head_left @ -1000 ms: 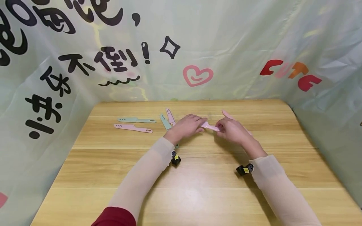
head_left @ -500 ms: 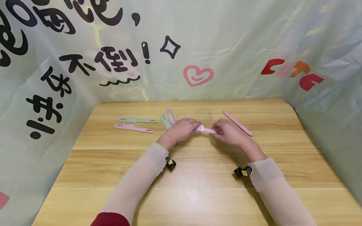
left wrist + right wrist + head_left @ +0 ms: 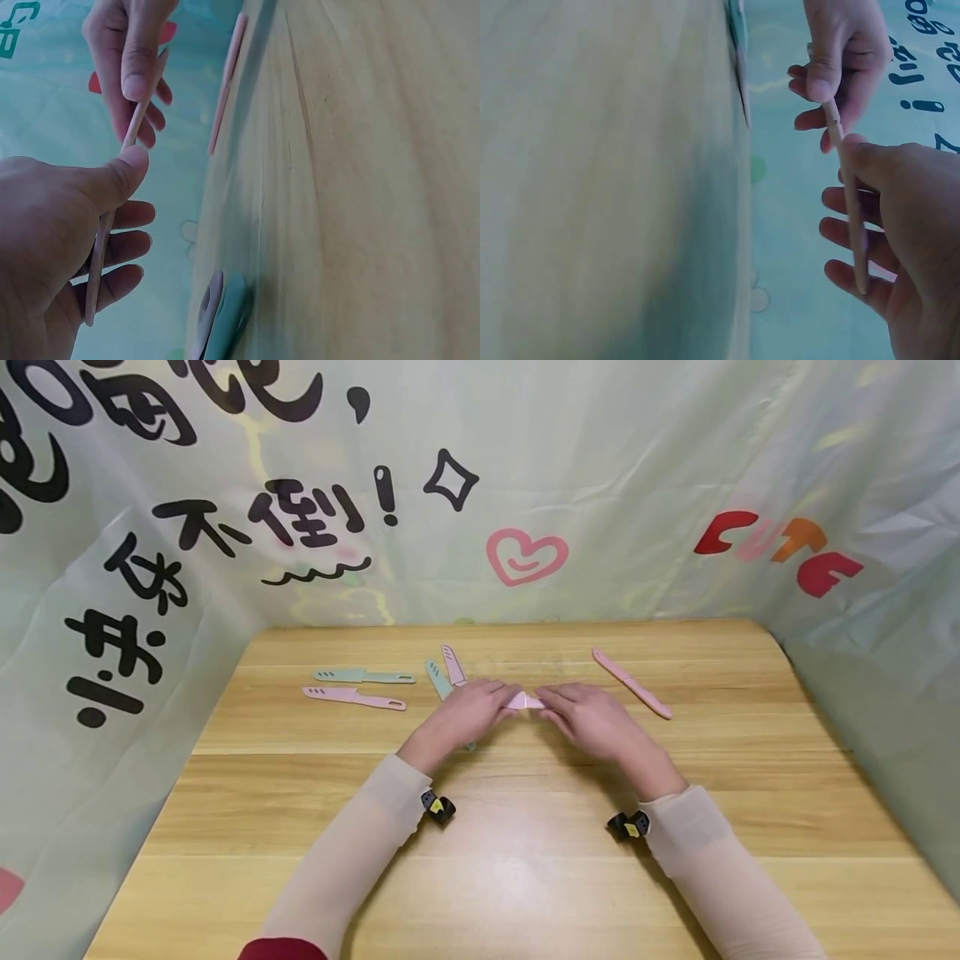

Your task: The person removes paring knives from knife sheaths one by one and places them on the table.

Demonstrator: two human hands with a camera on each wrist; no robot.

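Over the table [image 3: 525, 860], the left hand [image 3: 465, 712] and right hand [image 3: 592, 717] are both partly closed, each pinching one end of a pink knife [image 3: 516, 701] that is raised off the tabletop between them. The step in hand looks to be a two-handed hold, wider part in the left, narrower in the right, a pale line [image 3: 527, 701] showing between; the next move seems to call for steady pinches and force along its length.
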